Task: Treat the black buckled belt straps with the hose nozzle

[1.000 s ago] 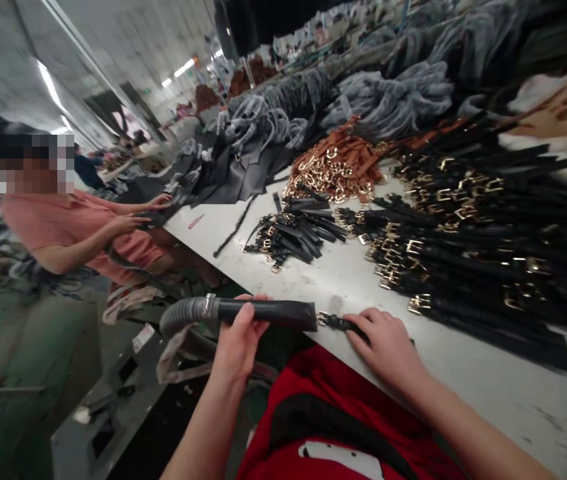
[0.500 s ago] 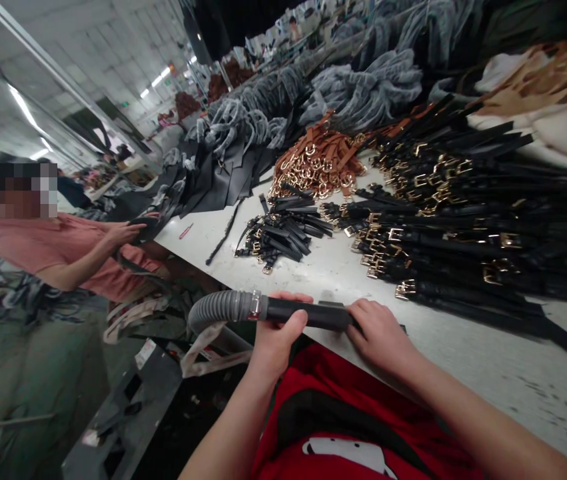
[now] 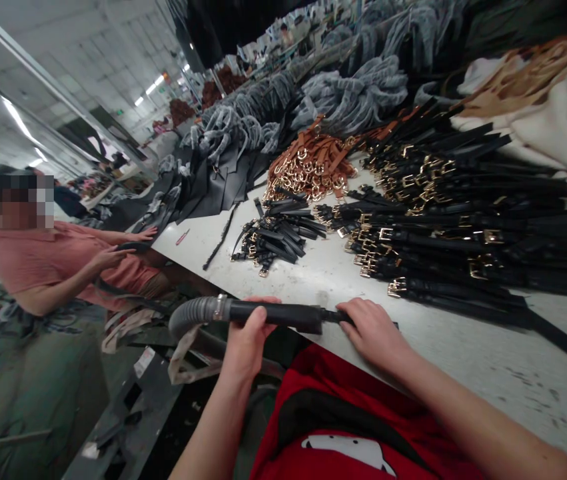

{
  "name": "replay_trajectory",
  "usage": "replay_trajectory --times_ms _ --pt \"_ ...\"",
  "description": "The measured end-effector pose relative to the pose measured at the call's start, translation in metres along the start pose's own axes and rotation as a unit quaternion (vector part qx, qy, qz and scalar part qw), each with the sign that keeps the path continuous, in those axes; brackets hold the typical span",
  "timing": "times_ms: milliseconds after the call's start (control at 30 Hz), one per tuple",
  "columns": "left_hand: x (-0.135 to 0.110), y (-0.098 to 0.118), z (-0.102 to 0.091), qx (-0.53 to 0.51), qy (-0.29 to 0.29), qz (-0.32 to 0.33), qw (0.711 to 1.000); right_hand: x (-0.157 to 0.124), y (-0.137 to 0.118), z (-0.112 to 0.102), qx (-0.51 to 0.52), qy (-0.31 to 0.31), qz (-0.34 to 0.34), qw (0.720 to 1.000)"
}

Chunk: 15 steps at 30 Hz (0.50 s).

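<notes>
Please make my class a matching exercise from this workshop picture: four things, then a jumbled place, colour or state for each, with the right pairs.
Things:
1. Black tube
2. Hose
3. Brown straps
4. Co-worker's shirt

Descriptions:
A. Heaped on the table
B. Pink
C. Gripped by the left hand
D. Grey and ribbed

Pairs: 1-C, 2-D, 3-A, 4-B
</notes>
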State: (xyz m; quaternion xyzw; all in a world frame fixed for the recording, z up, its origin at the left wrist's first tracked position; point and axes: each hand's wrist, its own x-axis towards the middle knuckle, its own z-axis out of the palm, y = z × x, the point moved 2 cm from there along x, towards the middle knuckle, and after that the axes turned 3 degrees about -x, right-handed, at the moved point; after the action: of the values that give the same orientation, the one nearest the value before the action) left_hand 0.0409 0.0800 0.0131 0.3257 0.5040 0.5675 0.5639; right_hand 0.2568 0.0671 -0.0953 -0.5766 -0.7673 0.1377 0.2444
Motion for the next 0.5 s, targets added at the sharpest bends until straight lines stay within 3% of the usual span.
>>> replay_trajectory --times_ms 100,167,367,500 --pt "-0.001 0.01 -0.026 -0.043 0.066 0.01 0.997 0.0 -0.002 -0.001 -0.007 -0.008 -0.002 1.0" --pt "-0.003 0.007 -0.032 -0.068 0.073 0.001 0.995 0.001 -0.002 -0.002 -0.009 -0.013 0.004 1.0" --pt "0.002 -0.022 -0.01 -0.123 0.055 -0.043 0.99 0.001 0.001 -0.001 -0.019 -0.018 -0.005 1.0" --pt "0.002 -0.025 -0.015 -0.135 0.079 -0.068 0.985 -0.011 0.014 0.021 0.018 0.036 -0.036 0.999"
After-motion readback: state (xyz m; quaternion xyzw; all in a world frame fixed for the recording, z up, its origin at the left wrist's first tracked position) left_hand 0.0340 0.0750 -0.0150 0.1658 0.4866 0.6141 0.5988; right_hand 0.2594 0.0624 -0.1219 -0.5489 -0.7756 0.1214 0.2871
